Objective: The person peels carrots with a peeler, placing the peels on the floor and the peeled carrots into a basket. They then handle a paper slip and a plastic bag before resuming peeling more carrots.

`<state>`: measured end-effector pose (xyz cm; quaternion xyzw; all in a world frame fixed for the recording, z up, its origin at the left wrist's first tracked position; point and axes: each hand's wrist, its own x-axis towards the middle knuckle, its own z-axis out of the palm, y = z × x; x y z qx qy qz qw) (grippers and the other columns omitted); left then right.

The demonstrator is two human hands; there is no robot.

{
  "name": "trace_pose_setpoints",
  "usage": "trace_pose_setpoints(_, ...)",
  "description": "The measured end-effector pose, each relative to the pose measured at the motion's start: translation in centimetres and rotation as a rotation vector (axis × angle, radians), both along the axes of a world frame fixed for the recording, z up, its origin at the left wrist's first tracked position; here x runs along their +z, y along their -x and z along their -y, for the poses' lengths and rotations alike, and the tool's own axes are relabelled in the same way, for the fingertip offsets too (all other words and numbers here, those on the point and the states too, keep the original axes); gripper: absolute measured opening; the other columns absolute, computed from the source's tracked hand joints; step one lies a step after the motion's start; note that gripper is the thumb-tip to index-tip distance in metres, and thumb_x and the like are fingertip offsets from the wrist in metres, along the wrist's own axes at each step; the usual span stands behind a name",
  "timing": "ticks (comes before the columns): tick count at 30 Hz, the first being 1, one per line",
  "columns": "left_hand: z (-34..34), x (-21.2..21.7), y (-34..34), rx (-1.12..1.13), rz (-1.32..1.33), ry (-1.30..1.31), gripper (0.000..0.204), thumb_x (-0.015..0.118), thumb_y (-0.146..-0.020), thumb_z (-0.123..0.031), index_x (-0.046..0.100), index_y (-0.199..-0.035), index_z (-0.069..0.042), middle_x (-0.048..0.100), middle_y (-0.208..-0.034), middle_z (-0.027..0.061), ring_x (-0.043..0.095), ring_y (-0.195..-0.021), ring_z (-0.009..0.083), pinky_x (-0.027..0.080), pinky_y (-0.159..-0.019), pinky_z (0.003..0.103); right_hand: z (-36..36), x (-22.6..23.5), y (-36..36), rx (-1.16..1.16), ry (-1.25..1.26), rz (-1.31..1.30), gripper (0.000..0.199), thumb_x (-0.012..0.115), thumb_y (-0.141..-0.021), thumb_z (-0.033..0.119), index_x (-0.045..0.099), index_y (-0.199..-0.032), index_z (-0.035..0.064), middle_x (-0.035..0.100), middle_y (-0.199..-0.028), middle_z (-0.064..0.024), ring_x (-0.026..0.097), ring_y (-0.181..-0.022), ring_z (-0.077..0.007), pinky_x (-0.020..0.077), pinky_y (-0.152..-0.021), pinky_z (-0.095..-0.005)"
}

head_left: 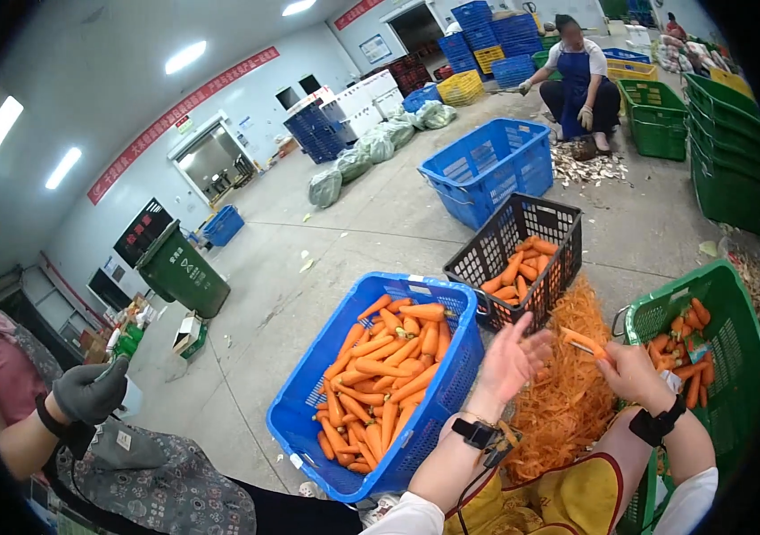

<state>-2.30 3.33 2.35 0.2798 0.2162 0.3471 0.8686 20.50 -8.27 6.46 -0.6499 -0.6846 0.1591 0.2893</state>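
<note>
My left hand (512, 357) is palm up, its fingers apart and nothing in it, just in front of a black crate (512, 239) that holds several carrots (522, 267). My right hand (635, 373) is closed round what looks like an orange peeler (583, 342) with a pale, narrow blade. Below and between my hands lies a heap of orange carrot peelings (562, 410). To the left a blue crate (304, 392) is full of carrots (389, 366). At my right a green crate (750, 357) has several more carrots (692, 357) in it.
A blue crate (456, 169) stands beyond the black one. Ahead, a person in a blue apron (580, 85) squats by scattered pale scraps (585, 165). Close at left is another person with a grey glove (90, 392). Green crates (727, 143) are stacked at right; a green bin (188, 272) stands back left.
</note>
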Motion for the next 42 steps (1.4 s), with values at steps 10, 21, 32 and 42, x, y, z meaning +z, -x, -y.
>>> trace_pose_setpoints(10, 3.6, -2.0, -3.5, -0.327, -1.336, -1.349, 0.066, 0.051, -0.089, -0.044, 0.037, -0.135, 0.000, 0.062, -0.101, 0.0230, 0.060, -0.096, 0.0364, 0.046, -0.083, 0.043, 2.3, 1.4, -1.1, -0.081, 0.024, -0.032, 0.023, 0.061, -0.081, 0.018, 0.055, -0.073, -0.0022, 0.053, -0.060, -0.0213, 0.055, -0.059, -0.0394, 0.0430, -0.055, -0.0439)
trace_pose_setpoints(21, 5.7, 6.6, -0.6, -0.339, -1.082, -1.453, 0.044, 0.058, -0.087, -0.029, 0.052, -0.123, -0.005, 0.063, -0.100, 0.0179, 0.058, -0.095, 0.0346, 0.045, -0.085, 0.040, 5.9, 0.0, -2.7, -0.095, 0.175, -0.054, 0.021, 0.068, -0.073, 0.019, 0.064, -0.078, -0.0008, 0.057, -0.062, -0.0188, 0.058, -0.059, -0.0347, 0.0447, -0.055, -0.0411)
trace_pose_setpoints(32, 5.6, 4.9, -1.2, 0.048, -0.988, -1.637, 0.043, 0.053, -0.079, -0.008, 0.051, -0.122, -0.006, 0.064, -0.082, 0.0155, 0.062, -0.083, 0.0346, 0.049, -0.074, 0.043, 5.8, -2.2, -3.2, -0.180, 0.293, -0.063, 0.025, 0.070, -0.073, 0.022, 0.066, -0.081, -0.0013, 0.060, -0.064, -0.0180, 0.060, -0.060, -0.0322, 0.0463, -0.056, -0.0403)
trace_pose_setpoints(42, 5.8, 5.8, -0.7, -0.326, -1.225, -1.469, 0.042, 0.052, -0.076, -0.004, 0.053, -0.118, -0.008, 0.065, -0.089, 0.0149, 0.061, -0.084, 0.0345, 0.049, -0.072, 0.043, 6.4, -3.2, -3.6, -0.127, 0.224, -0.078, 0.026, 0.070, -0.072, 0.022, 0.065, -0.078, -0.0027, 0.057, -0.060, -0.0193, 0.058, -0.056, -0.0335, 0.0448, -0.054, -0.0409)
